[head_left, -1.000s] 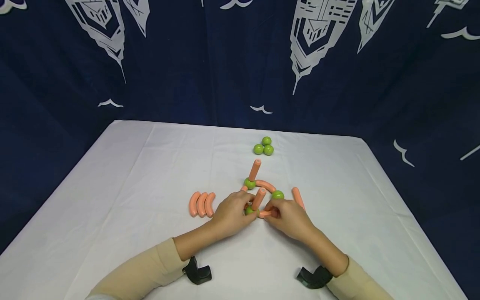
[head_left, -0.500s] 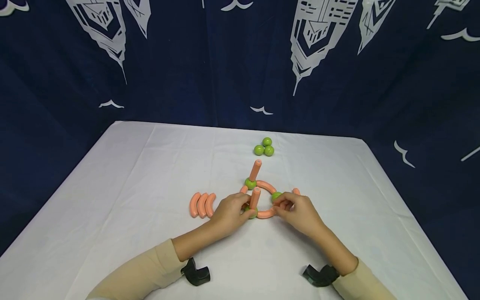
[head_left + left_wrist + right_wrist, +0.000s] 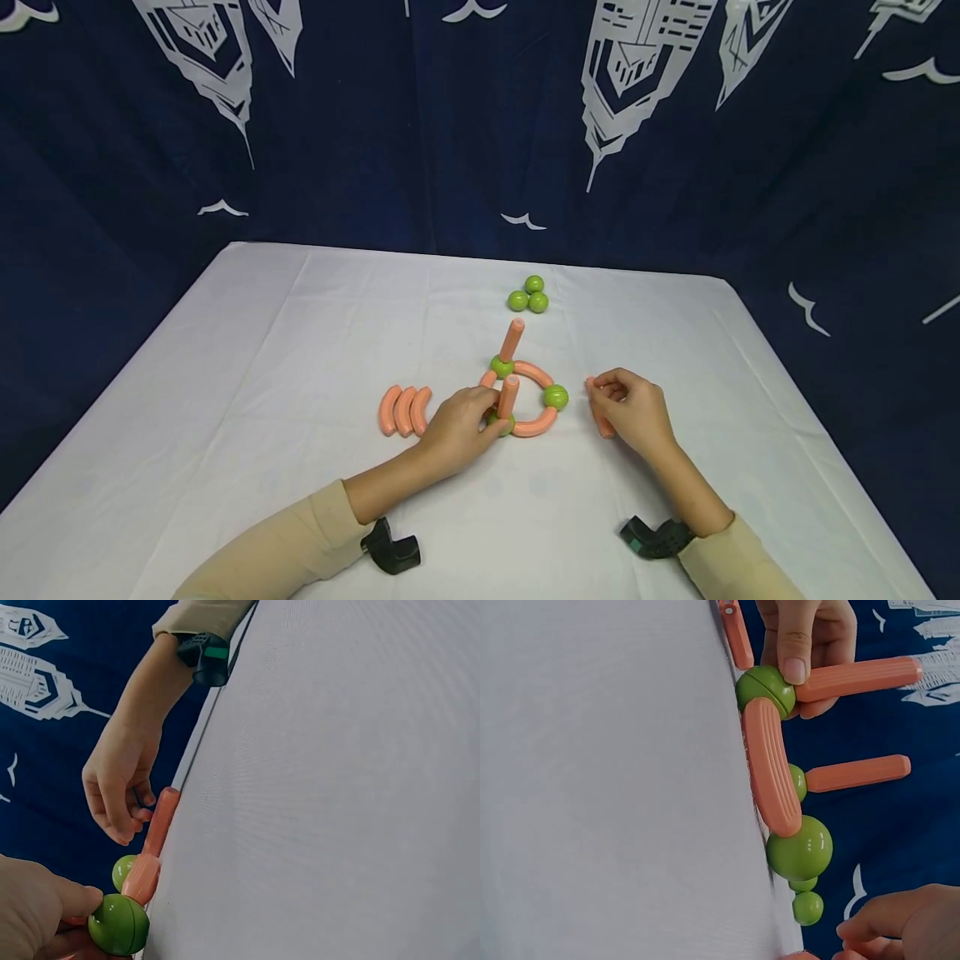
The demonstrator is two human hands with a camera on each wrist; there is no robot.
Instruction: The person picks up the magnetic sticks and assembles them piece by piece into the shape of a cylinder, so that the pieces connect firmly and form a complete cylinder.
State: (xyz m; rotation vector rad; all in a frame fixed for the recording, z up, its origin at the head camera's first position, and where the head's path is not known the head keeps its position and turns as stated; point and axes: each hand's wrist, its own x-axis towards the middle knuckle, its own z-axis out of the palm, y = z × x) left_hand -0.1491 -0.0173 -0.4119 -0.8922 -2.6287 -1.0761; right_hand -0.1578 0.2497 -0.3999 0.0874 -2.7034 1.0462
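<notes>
Now right hand [image 3: 633, 410] has left the ring of orange curved plastic pieces [image 3: 534, 425], pinching a loose straight orange stick [image 3: 600, 412]; left hand [image 3: 457, 427] still grips the near green ball [image 3: 501, 423].

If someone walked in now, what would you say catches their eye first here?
Probably the ring of curved orange rods and green balls mid-table, with two orange rods standing upright from it. The left hand grips its near green ball; the right hand pinches a straight orange rod lying beside the ring.

You are in a set-up recording spot, not a home: a table [image 3: 262, 350] with a white cloth, and a dark blue curtain [image 3: 375, 125] hung behind it.
</notes>
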